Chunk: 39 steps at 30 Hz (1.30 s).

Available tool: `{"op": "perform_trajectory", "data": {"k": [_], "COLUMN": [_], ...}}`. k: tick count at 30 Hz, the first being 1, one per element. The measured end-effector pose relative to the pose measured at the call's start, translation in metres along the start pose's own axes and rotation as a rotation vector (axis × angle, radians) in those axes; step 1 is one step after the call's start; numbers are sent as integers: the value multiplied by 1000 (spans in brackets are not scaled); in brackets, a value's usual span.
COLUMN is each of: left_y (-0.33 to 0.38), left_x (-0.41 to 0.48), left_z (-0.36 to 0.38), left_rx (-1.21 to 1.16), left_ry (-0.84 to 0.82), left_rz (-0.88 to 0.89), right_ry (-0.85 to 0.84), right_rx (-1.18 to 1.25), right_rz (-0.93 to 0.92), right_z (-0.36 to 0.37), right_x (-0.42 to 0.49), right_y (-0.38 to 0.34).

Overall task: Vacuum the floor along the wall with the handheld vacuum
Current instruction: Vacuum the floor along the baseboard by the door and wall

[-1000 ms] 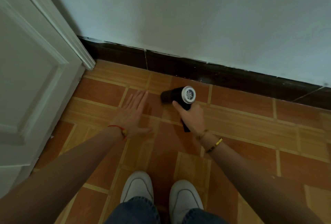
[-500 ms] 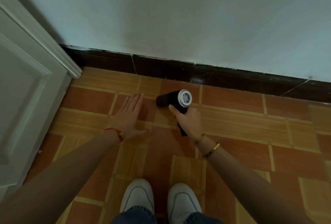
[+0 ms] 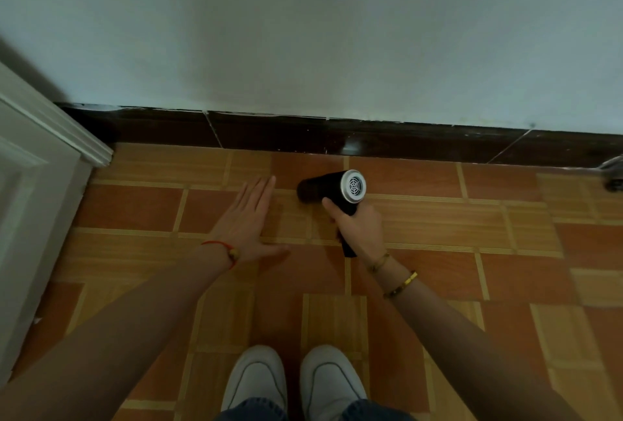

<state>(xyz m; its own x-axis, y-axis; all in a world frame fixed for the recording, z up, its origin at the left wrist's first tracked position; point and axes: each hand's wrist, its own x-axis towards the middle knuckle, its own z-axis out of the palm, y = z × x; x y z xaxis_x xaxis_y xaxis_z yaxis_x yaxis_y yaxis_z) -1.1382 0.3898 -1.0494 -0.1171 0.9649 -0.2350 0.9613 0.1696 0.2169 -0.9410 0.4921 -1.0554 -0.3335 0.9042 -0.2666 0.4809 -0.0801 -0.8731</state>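
- Your right hand [image 3: 360, 227] grips the black handle of the handheld vacuum [image 3: 328, 186]. The fingers and thumb are curled round it, and the handle's lower end pokes out below your palm.
- The vacuum sits at about 12 o'clock from your shoes [image 3: 258, 383], low over the tiled floor [image 3: 438, 245] and near the baseboard [image 3: 404, 146]. Its dark nozzle end points toward 9 o'clock and its silver grille cap faces 3 o'clock. You cannot tell whether the nozzle touches the tiles.
- Your left hand [image 3: 247, 221] is flat and palm down at about 11 o'clock. The fingers are straight and pressed together, and the thumb is spread out toward 3 o'clock. It holds nothing, and it lies just beside the nozzle but apart from it.
- The dark baseboard runs from 9 to 3 o'clock along the foot of the pale wall [image 3: 337, 33].
- A white door [image 3: 30, 218] stands at 9 o'clock.
- A red string [image 3: 219, 245] with a bead circles your left wrist, and gold-coloured bracelets [image 3: 401, 284] circle your right.
- The white shoes are at 6 o'clock.
- A blurred grey object [image 3: 613, 173] shows at the 3 o'clock edge, too unclear to identify.
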Motion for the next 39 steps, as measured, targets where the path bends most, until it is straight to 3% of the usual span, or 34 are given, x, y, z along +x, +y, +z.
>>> {"op": "perform_trajectory", "data": {"k": [10,13,22,33,39], "left_y": [10,12,28,60,73], "left_x": [13,16,31,52,63], "left_z": [9,12,18,27,32], "left_rx": [36,45,53,11,-8], "left_ry": [-6,-4,-20,-54,-87], "left_rz": [90,91,127,219,258], "right_ry": [-215,-171,174,30,148], "right_rx": [20,6,44,136,153], "right_rz": [62,74,58,158,179], "right_z": [1,-7,-45,-57,-77], "right_x": [-20,-18,-3,-29,-38], "right_y": [3,6,20,30,36]}}
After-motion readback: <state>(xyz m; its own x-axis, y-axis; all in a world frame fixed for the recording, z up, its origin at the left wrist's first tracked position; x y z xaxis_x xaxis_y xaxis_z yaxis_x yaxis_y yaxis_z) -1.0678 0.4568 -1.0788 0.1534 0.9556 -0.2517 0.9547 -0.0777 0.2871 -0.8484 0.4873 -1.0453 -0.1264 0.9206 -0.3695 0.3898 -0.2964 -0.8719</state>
